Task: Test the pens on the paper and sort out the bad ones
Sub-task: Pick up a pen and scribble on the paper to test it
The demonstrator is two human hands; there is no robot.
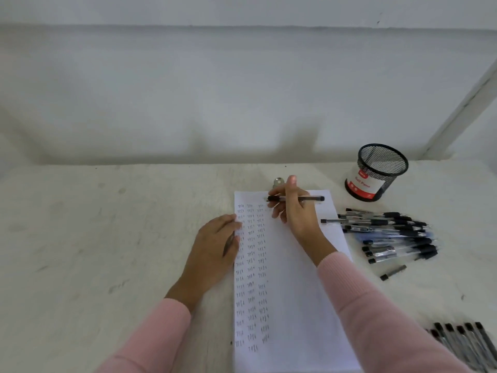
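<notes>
White table (107, 238): mesh cup (376, 173) labelled "Ball Pens"; right hand (295, 211) holds pen (314, 198).

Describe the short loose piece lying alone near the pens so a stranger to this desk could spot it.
Find the black mesh cup at the far right of the table. Nearer the person, right of the paper, lies a loose pile of pens. The short piece lies alone just nearer than that pile, far shorter than any pen, touching none.
</notes>
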